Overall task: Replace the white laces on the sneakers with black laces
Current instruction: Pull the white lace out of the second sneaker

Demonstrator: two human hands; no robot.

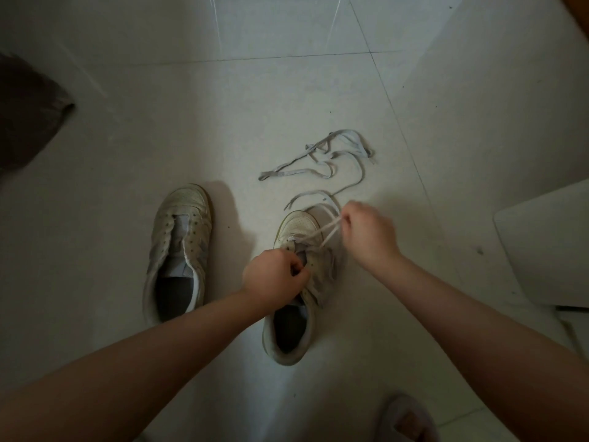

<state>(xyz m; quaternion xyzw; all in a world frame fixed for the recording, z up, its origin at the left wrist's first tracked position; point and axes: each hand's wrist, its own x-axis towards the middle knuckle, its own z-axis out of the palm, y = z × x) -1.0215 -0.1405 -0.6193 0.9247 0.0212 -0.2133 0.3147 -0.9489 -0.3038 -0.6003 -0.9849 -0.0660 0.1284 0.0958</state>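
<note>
Two white sneakers stand on the tiled floor. The left sneaker [178, 250] has empty eyelets and no lace. My left hand [274, 275] grips the tongue area of the right sneaker [296, 301]. My right hand [366, 231] pinches two strands of the white lace [322, 234], pulled up and to the right from the lowest eyelets near the toe. The lace's free ends trail on the floor beyond the toe. A loose white lace [318, 164] lies in a tangle farther out. No black lace is in view.
A dark cloth item [28, 116] lies at the far left. A pale flat object [548, 247] sits at the right edge. A slippered foot [408, 419] shows at the bottom right. A wooden edge [578, 8] is at the top right corner.
</note>
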